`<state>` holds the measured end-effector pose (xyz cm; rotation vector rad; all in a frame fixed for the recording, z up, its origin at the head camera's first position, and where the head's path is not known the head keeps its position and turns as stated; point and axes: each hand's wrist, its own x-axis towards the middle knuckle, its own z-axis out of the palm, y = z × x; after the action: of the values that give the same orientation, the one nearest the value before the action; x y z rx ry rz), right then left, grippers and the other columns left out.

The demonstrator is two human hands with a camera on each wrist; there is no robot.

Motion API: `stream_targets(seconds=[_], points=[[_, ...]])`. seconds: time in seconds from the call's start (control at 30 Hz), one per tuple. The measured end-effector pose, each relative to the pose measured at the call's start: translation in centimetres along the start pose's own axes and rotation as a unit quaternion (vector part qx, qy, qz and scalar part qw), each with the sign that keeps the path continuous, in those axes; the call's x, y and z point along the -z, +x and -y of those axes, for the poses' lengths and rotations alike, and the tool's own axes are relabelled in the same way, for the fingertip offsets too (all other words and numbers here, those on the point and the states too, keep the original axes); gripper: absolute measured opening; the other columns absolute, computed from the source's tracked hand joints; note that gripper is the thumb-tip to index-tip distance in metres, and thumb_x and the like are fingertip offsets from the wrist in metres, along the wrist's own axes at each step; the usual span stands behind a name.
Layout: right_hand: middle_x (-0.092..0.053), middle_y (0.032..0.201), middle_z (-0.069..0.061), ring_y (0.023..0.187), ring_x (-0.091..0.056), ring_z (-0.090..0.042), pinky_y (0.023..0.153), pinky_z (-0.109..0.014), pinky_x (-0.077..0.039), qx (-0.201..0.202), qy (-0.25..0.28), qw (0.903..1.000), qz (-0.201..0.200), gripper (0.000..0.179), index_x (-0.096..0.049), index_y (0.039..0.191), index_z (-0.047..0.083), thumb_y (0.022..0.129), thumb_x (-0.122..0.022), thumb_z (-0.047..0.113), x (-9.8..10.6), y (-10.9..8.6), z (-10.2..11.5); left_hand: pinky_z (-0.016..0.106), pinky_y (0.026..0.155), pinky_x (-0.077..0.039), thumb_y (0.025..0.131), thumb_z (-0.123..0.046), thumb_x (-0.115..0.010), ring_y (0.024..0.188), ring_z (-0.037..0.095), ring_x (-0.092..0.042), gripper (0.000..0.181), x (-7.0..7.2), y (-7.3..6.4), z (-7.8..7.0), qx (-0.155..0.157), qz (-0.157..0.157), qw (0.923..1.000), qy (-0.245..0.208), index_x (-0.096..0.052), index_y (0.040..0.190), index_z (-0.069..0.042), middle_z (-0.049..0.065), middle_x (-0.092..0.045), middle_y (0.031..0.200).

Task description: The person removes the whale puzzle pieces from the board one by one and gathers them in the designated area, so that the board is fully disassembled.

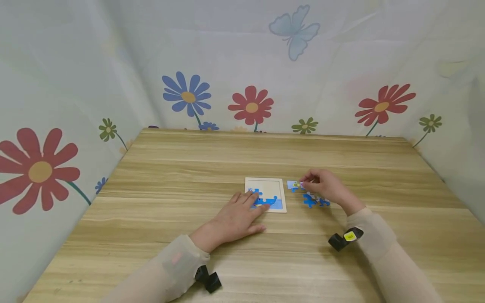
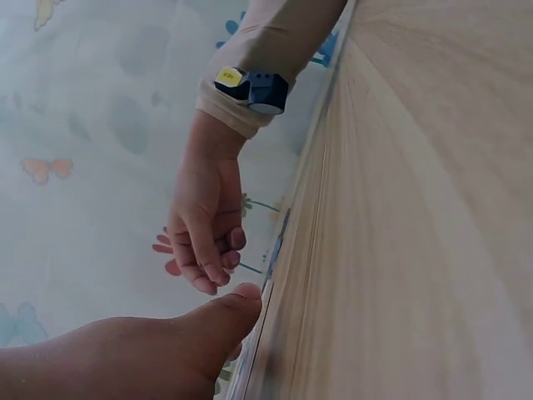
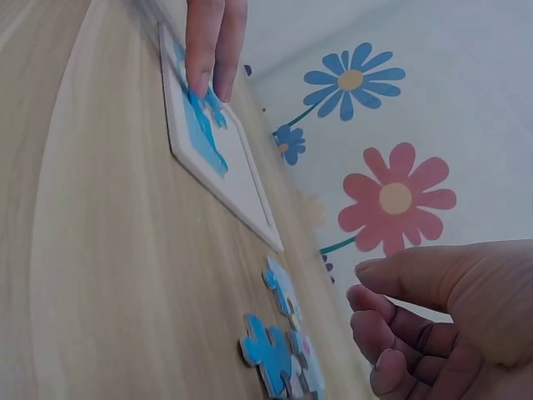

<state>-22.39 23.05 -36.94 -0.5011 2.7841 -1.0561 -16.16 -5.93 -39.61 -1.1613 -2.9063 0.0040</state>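
Observation:
A square white puzzle frame [image 1: 285,206] lies on the table, its lower part filled with joined blue jigsaw pieces [image 1: 278,203]. My left hand [image 1: 236,214] rests flat across the frame's left side, fingertips on the pieces and thumb on the wood. To the right of the frame lie several loose jigsaw pieces [image 3: 265,354], mostly blue. One light-blue piece with a yellow patch [image 1: 293,184] is close to the frame's right edge. Over these loose pieces hovers my right hand [image 1: 326,185]; in the right wrist view its fingers are loosely bent with nothing between thumb and forefinger.
The wooden table [image 1: 170,168] extends around the puzzle on all sides. Behind it hangs a pale cloth backdrop [image 1: 227,50] printed with flowers and a butterfly. Each wrist carries a small black camera [image 1: 208,280] over a light sleeve.

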Motion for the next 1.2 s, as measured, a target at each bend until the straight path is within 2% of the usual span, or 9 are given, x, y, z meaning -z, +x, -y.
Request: stream_targets(seconds=[0.33,0.9,1.2], points=[[-0.067,0.094,-0.012,0.074,-0.053,-0.015,0.063,-0.024,-0.045,0.014,-0.004,0.9998,-0.012,0.017,-0.067,0.103,0.002,0.093,-0.063,0.015,-0.7,0.9,1.6,0.055,0.114,-0.03,0.095,-0.058,-0.045,0.139,0.035,-0.039,0.058,0.0,-0.3,0.1,-0.003,-0.022,0.9997,0.009,-0.048,0.142,-0.024,0.017,-0.044,0.147],[-0.067,0.095,-0.013,0.078,-0.055,-0.016,0.067,-0.024,-0.046,0.042,0.017,0.999,-0.001,0.016,-0.068,0.103,0.0,0.091,-0.064,0.01,-3.4,2.9,4.0,0.052,0.113,-0.032,0.094,-0.06,-0.044,0.133,0.033,-0.044,0.06,-0.4,-0.9,0.1,0.002,-0.03,0.9992,0.028,-0.05,0.14,-0.021,0.017,-0.049,0.141],[-0.066,0.094,-0.009,0.078,-0.052,-0.017,0.068,-0.025,-0.043,0.047,-0.004,0.9988,0.016,0.015,-0.068,0.102,0.003,0.091,-0.065,0.013,-4.8,3.9,4.4,0.047,0.108,-0.039,0.093,-0.06,-0.046,0.125,0.029,-0.05,0.059,-1.1,-0.9,0.3,-0.014,-0.067,0.9959,0.058,-0.053,0.136,-0.02,0.014,-0.054,0.132]])
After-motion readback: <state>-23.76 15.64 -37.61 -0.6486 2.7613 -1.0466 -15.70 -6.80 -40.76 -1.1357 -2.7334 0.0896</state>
